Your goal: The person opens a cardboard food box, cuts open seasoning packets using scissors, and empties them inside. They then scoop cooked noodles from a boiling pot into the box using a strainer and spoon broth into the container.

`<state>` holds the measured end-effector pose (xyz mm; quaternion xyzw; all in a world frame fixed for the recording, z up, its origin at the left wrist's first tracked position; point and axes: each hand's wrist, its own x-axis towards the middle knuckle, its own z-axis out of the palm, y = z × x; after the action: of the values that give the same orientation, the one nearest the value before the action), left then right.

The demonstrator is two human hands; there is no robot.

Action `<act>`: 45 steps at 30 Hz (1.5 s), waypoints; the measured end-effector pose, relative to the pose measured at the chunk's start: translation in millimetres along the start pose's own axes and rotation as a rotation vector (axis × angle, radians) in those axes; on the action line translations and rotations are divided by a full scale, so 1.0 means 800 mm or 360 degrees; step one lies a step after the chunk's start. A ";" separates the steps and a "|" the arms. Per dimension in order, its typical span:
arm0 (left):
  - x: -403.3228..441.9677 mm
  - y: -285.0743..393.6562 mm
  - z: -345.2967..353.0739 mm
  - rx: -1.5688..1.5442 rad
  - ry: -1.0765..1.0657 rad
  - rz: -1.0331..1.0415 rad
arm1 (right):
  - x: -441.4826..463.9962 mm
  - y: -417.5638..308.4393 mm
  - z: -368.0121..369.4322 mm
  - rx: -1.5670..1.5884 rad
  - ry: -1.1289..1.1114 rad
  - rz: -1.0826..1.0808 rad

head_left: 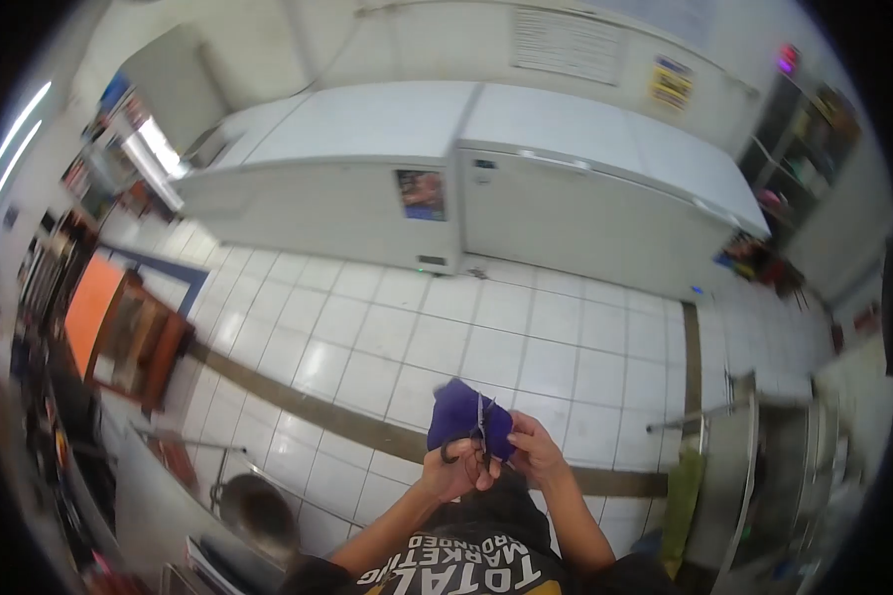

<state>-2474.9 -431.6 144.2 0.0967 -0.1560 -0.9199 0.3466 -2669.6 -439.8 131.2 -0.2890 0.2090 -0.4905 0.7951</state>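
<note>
In front of my body, my left hand (453,473) is closed around the dark handles of a pair of scissors (480,420), whose metal blades point up and away from me. Behind and around the blades is a piece of purple cloth (453,408). My right hand (535,449) pinches this cloth at its right edge. The blades look slightly apart in front of the cloth; whether they touch it I cannot tell.
Two long white chest freezers (566,208) line the far wall. A wooden cabinet with an orange top (94,307) stands at the left. Nearer are a round pan (256,508), a metal rack (754,476) and a green cloth (682,506). White tiles (367,327) cover the floor.
</note>
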 end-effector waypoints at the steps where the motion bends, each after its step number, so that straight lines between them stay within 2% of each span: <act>1: -0.010 0.025 -0.013 -0.0023 0.0037 0.0086 | 0.044 0.011 0.016 0.0064 0.0019 0.0126; 3: -0.028 0.075 -0.043 -0.0041 0.0178 0.0284 | 0.125 0.040 0.045 0.0127 0.0003 0.0336; 4: -0.033 0.077 -0.050 -0.0050 0.0221 0.0370 | 0.144 0.046 0.050 -0.0004 -0.0016 0.0380; 6: -0.063 0.139 -0.084 -0.0061 0.0454 0.0395 | 0.229 0.081 0.081 -0.0123 -0.0084 0.0495; 10: -0.108 0.248 -0.140 -0.0008 0.0601 0.0619 | 0.392 0.165 0.114 -0.0194 -0.0180 0.0768; 14: -0.144 0.333 -0.178 -0.0293 0.0549 0.1022 | 0.520 0.206 0.211 -0.0048 -0.0173 0.1125; 18: -0.186 0.415 -0.196 -0.0664 0.0576 0.1541 | 0.630 0.265 0.295 -0.0308 -0.0533 0.1570; 20: -0.213 0.446 -0.226 -0.0742 0.0551 0.1714 | 0.673 0.308 0.346 -0.0356 -0.0416 0.1575; 22: -0.244 0.476 -0.245 -0.0813 0.0520 0.1843 | 0.727 0.392 0.349 -0.0384 -0.0464 0.1610; 23: -0.257 0.491 -0.246 -0.0787 0.0662 0.1917 | 0.751 0.425 0.351 -0.0374 -0.0440 0.1577; 25: -0.288 0.523 -0.255 -0.0759 0.0803 0.2009 | 0.815 0.454 0.393 -0.0234 -0.0710 0.1649; 26: -0.312 0.540 -0.260 -0.0506 0.0852 0.1978 | 0.844 0.461 0.420 -0.0170 -0.0850 0.1692; 27: -0.340 0.566 -0.271 -0.0247 0.0895 0.1937 | 0.862 0.461 0.461 -0.0275 -0.0815 0.1694; 28: -0.364 0.595 -0.286 -0.0227 0.0884 0.1954 | 0.878 0.467 0.489 -0.0283 -0.0840 0.1684; 30: -0.417 0.679 -0.294 0.0615 0.2265 0.1909 | 0.909 0.486 0.528 -0.0409 -0.0957 0.1669; 31: -0.451 0.718 -0.278 0.1136 0.3042 0.1335 | 0.918 0.506 0.537 -0.0510 -0.0965 0.1607; 32: -0.474 0.751 -0.284 0.1130 0.3037 0.1360 | 0.929 0.528 0.549 -0.0600 -0.0970 0.1572; 34: -0.515 0.810 -0.296 0.2040 0.3625 0.1172 | 0.942 0.572 0.586 -0.0706 -0.1043 0.1452; 35: -0.533 0.838 -0.299 0.2008 0.3611 0.1172 | 0.946 0.595 0.616 -0.0957 -0.1062 0.1081; 36: -0.553 0.865 -0.305 0.2015 0.3606 0.1162 | 0.966 0.619 0.636 -0.0951 -0.1055 0.1082; 38: -0.589 0.910 -0.320 0.2374 0.3689 0.0625 | 0.999 0.667 0.667 -0.0986 -0.0876 0.1125; 41: -0.644 0.981 -0.357 0.2421 0.3697 0.0403 | 1.057 0.737 0.716 -0.0844 -0.0787 0.1111; 45: -0.716 1.083 -0.426 0.2435 0.3862 0.0386 | 1.157 0.840 0.793 -0.0747 -0.0670 0.1197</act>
<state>-1426.2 -740.0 173.2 0.9509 -0.2236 0.0715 0.2016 -1436.5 -875.8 112.1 -0.4579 0.2384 -0.0399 0.8555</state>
